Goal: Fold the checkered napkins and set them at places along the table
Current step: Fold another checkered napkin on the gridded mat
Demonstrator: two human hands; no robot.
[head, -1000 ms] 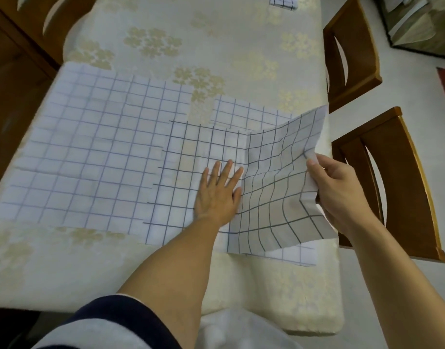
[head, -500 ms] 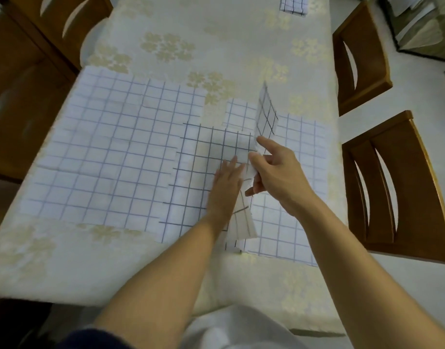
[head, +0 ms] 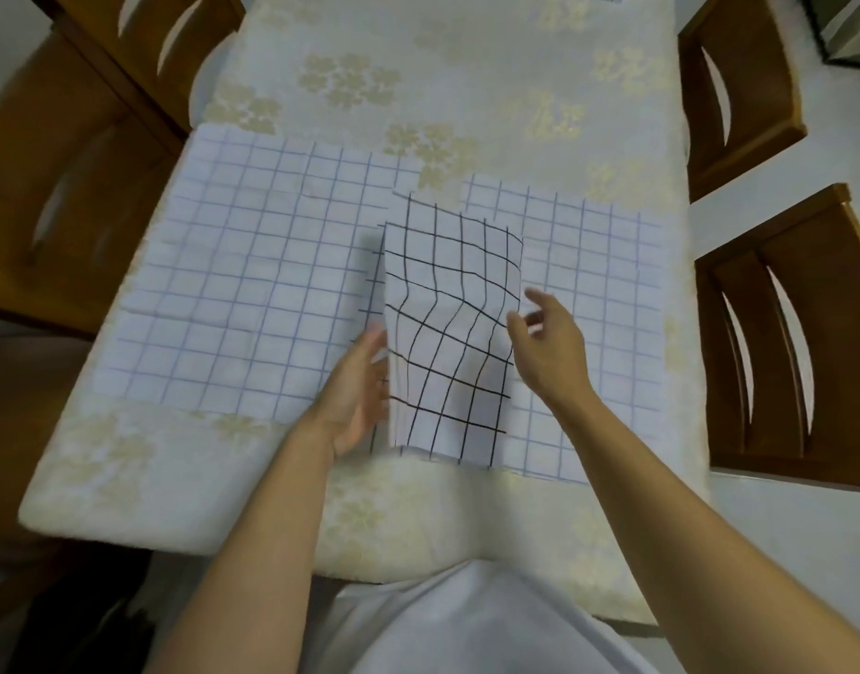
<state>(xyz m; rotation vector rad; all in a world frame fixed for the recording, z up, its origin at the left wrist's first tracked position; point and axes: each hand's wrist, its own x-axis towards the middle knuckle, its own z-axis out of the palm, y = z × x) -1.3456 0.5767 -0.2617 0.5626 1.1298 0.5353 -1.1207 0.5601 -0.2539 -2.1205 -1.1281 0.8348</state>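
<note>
Head view: folded napkin (head: 447, 333) between left hand (head: 357, 386), flat-fingered at edge, and right hand (head: 547, 342), loosely spread.

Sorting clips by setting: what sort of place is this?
Likely a home dining room: a table with a floral cloth, wooden chairs on both sides, checkered napkins laid out.

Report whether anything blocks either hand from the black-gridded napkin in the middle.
Nothing visible does. The folded white napkin with black grid lines lies on the pale blue-gridded napkins. The left hand is at its left edge and the right hand at its right edge, with nothing between.
</note>
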